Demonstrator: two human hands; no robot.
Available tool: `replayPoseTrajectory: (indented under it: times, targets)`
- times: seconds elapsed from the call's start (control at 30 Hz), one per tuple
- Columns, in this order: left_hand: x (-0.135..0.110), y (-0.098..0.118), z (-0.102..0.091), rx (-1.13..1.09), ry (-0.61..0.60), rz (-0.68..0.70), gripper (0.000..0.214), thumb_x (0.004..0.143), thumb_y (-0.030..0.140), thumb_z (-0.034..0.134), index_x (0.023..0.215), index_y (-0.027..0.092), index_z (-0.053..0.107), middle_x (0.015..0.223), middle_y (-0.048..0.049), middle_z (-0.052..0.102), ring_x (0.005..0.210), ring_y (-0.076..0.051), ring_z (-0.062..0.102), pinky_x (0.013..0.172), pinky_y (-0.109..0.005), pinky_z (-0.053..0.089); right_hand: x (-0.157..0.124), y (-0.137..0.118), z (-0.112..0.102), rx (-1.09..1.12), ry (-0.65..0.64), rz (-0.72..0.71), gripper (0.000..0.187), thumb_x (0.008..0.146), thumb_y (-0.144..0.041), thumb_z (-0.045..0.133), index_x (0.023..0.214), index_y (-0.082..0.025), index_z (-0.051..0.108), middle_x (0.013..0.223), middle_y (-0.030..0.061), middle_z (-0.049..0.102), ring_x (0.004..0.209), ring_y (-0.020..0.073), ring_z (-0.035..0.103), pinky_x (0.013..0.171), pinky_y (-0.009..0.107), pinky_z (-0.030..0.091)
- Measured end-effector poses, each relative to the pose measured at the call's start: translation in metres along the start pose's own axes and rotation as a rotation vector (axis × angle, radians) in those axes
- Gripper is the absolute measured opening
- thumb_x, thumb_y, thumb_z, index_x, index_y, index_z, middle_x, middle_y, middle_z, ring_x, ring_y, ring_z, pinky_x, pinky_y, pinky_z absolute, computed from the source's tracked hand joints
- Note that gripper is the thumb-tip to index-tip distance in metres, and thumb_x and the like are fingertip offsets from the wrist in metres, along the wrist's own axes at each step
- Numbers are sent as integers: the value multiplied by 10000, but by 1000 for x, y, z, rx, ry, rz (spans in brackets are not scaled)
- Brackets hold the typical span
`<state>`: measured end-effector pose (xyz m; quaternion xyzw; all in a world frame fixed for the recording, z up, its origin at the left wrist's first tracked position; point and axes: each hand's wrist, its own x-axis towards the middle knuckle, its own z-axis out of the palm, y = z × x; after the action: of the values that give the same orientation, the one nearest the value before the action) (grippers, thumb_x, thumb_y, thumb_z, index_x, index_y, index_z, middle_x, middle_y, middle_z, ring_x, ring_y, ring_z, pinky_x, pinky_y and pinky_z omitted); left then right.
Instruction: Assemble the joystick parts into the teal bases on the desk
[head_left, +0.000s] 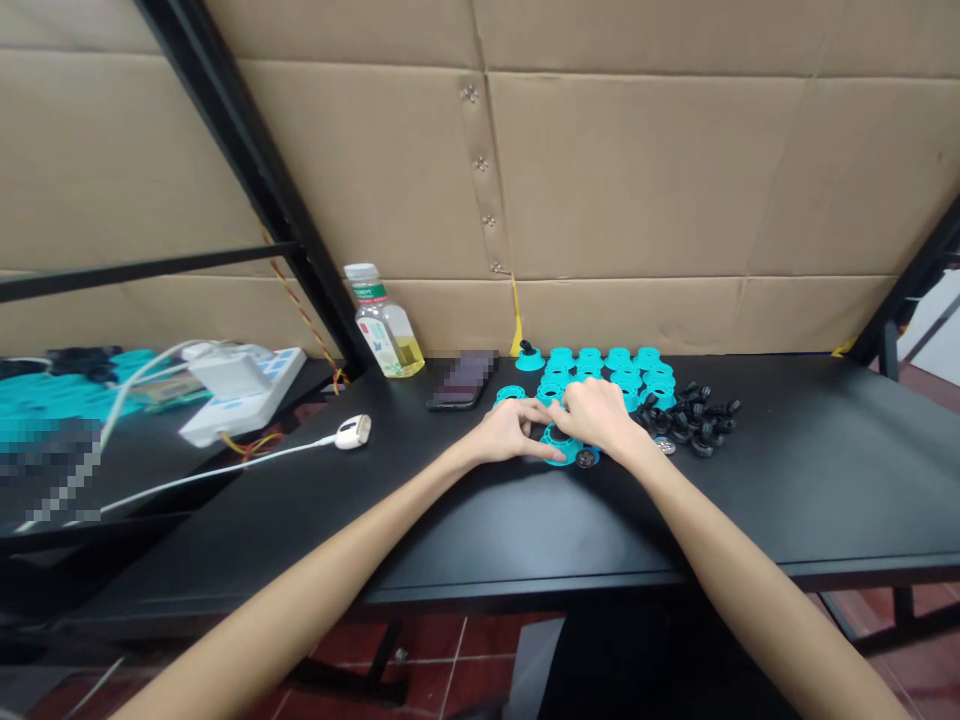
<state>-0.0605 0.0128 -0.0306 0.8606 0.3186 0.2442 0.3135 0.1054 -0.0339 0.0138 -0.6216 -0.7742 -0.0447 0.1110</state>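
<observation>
My left hand (pixel 514 432) is closed on the left edge of a teal round plastic part (pixel 561 452), its thumb along the near rim. Curled over the far side of that part is my right hand (pixel 596 408), its fingers closed; whatever they pinch is hidden behind the knuckles. Touching or close by the part's right edge lies a small dark disc (pixel 587 457). Several teal ring parts (pixel 619 358) stand in rows just beyond my hands. A pile of small black plastic pieces (pixel 701 418) lies to the right of my right hand, with a silvery disc (pixel 665 446) at its near edge.
A teal part with a black piece on top (pixel 529 357) stands at the back. Left of it are a phone (pixel 463 380) and a bottle (pixel 386 325) of yellow liquid. A white cable with a plug (pixel 352 432) crosses the left side. A power strip (pixel 251 400) lies farther left.
</observation>
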Motion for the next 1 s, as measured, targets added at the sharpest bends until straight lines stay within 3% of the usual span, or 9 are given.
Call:
replayPoseTrajectory:
  times: [0.17,0.4,0.6,0.83,1.0]
  targets:
    - [-1,2,0,30,12,-60,530,545,529,816,916,155,761,725,7,538,552,-74,300,496,-219,229,-4,10,-9,49,-36,-4,605,917,-594,326,742,-154,703,743,122,694,751,231,641,610,269,376]
    - [-2,3,0,-8,-9,-57,526,551,531,813,923,165,749,842,-12,583,517,-50,311,473,-214,231,-8,29,-14,301,-116,-181,242,817,-443,570,802,-212,643,729,2,656,653,123,524,548,223,271]
    - [-3,-1,1,4,29,-17,436,547,500,824,790,152,726,841,-21,616,565,-73,388,510,-208,307,-11,18,-5,157,-26,-178,386,841,-430,491,576,-171,597,548,28,555,540,119,426,516,266,195]
    - [-4,-2,4,-38,47,-28,423,543,499,827,710,137,686,809,-12,591,539,-65,385,479,-207,300,-14,9,3,49,50,-150,421,851,-439,448,632,-155,668,587,80,606,547,148,487,514,272,173]
    - [-4,3,1,-49,11,-15,413,565,471,827,767,133,700,835,-25,594,607,-88,448,515,-213,340,-15,15,-3,164,28,-215,375,823,-452,529,603,-164,625,565,37,579,534,119,436,511,260,181]
